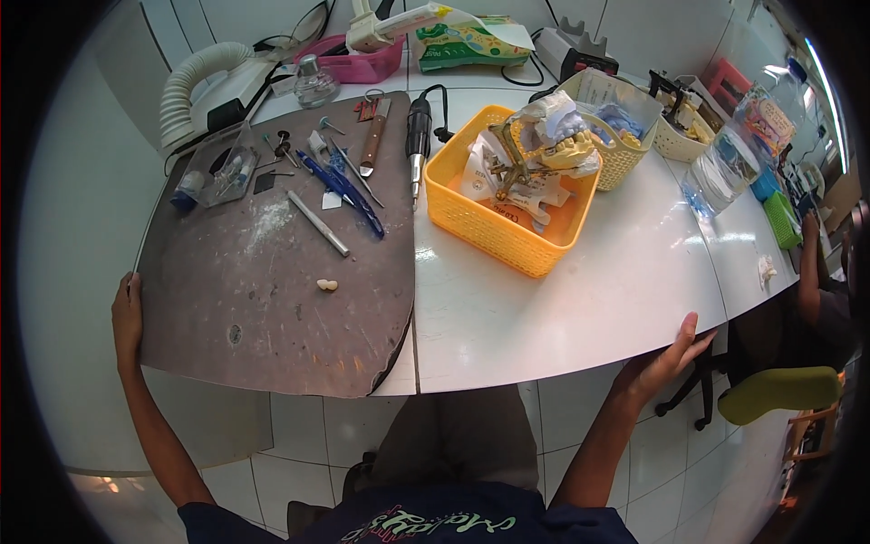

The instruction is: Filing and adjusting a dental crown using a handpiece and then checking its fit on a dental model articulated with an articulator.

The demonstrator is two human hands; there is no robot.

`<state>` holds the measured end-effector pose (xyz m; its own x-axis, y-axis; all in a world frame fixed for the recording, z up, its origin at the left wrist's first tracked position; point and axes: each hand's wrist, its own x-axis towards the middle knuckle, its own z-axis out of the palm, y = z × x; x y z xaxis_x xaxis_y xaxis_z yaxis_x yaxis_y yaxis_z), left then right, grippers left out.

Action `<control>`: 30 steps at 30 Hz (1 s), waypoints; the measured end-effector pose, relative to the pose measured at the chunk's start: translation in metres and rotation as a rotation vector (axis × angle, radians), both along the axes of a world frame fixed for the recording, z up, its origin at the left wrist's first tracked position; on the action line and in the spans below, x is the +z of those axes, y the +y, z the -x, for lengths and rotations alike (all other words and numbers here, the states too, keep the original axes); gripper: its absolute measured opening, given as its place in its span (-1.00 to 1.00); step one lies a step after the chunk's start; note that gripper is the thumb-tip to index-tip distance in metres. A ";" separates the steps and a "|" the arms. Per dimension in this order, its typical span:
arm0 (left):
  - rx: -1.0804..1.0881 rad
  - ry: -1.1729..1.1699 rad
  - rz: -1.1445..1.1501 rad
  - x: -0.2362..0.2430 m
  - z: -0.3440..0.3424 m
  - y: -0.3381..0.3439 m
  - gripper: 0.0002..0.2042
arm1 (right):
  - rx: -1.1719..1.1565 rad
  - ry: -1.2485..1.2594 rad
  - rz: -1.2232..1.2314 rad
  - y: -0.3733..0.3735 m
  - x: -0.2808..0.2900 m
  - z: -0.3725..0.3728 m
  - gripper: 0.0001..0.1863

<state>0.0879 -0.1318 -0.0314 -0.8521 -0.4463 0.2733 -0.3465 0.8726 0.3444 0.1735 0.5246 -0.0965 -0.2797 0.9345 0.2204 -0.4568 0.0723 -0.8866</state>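
Seated at a white table [580, 299]; both hands at its near edge. Left hand [127, 317] rests on the left corner of a grey-brown work mat [272, 299], fingers curled loosely over the mat's edge, thumb on top; nothing else in its hold. Right hand [666, 355] lies at the table's front edge, well right of the mat, fingers stretched out almost flat, thumb raised; it holds nothing. The mat covers the left part of the table, its long axis running from the near edge toward the far side, rounded near corner hanging slightly past the table rim. On the mat: a small pale tooth-shaped piece [327, 285] near the middle, a silver rod [318, 223] lying diagonally, a blue pen [343, 191] beyond it, a wooden-handled knife [372, 138] pointing away from the person. Just right of the mat, a black rotary handpiece [418, 136], tip toward the person. Further right, an orange basket [507, 238] holding a dental model on a metal frame [535, 150].
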 end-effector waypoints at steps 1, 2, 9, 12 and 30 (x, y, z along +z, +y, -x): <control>0.085 -0.033 0.004 0.001 -0.002 0.008 -0.34 | -0.020 -0.010 -0.003 -0.003 -0.002 0.001 -0.24; 0.170 -0.066 0.011 0.003 -0.002 0.011 -0.32 | -0.020 -0.020 -0.006 -0.006 -0.002 0.005 -0.24; 0.255 -0.050 -0.003 0.000 -0.006 -0.006 -0.29 | -0.408 -0.384 -0.858 0.019 -0.043 0.008 -0.52; 0.256 -0.044 -0.024 -0.007 -0.005 -0.016 -0.29 | -0.327 -0.234 -0.656 0.015 -0.042 0.009 -0.57; 0.186 0.060 -0.058 -0.011 -0.014 -0.029 -0.40 | -0.276 -0.148 -0.509 0.013 -0.036 0.014 -0.42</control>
<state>0.1022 -0.1612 -0.0429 -0.7362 -0.6112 0.2905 -0.4773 0.7733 0.4174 0.1599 0.5374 -0.1328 -0.1035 0.7643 0.6365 -0.2353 0.6029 -0.7623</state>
